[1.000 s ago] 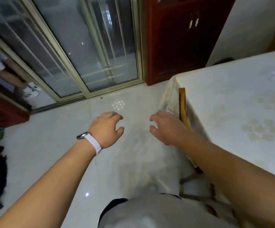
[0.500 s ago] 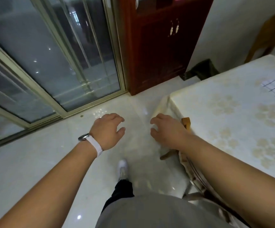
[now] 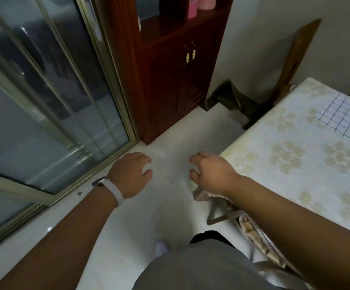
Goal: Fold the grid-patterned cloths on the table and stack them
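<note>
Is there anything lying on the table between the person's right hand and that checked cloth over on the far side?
Nothing visible does. The right hand hangs empty by the table corner, and the grid-patterned cloth lies toward the far right edge. Only bare flowered table cover shows between them. The cloth runs out of frame, so its far part is unseen.

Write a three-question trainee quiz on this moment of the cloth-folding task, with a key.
1. True or false: the right hand is holding the grid-patterned cloth.
2. Multiple choice: the cloth lies on the A) floor, B) table, C) dark wooden cabinet.
3. Fill in: a white band is worn on the wrist of the ___ hand.

Key
1. False; both hands are empty, fingers loosely curled, out over the floor just off the table's near corner.
2. B; it lies at the far right of the table, partly cut off by the picture's edge.
3. Left.
</note>
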The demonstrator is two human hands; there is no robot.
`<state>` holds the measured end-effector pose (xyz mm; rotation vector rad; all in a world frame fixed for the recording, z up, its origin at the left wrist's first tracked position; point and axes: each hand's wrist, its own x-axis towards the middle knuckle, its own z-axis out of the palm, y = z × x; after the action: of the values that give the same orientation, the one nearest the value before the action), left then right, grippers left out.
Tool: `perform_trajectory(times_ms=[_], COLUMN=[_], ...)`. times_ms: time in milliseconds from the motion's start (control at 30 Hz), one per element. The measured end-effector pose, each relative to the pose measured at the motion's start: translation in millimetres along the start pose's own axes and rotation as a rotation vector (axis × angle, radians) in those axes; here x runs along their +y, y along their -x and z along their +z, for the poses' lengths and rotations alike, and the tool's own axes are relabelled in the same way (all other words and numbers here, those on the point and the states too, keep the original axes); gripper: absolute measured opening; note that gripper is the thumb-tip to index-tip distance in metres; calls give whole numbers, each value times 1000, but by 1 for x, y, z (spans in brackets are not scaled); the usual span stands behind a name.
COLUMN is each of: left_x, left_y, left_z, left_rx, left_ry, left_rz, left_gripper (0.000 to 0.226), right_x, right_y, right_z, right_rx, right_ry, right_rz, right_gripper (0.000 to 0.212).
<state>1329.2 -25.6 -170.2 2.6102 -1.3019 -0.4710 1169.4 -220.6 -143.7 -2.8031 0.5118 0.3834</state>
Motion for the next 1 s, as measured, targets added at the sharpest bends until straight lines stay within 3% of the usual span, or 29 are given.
perform_trajectory(times_ms=[567, 800, 1000], left_x=[-29, 21, 72], left_y=[-256, -381, -469], left_z=[-53, -93, -106], left_rx=[-166, -102, -129], left_ry=[-174, -156, -176], left_rz=[141, 235, 412], left_gripper=[54, 48, 43], right_x=[90, 163, 220], right_y=[-214, -273, -278], right_z=[-34, -84, -114], right_rx=[-7, 30, 113], right_ry=[-190, -210, -257], right_rz=[156, 246, 435], right_gripper=[43, 43, 44])
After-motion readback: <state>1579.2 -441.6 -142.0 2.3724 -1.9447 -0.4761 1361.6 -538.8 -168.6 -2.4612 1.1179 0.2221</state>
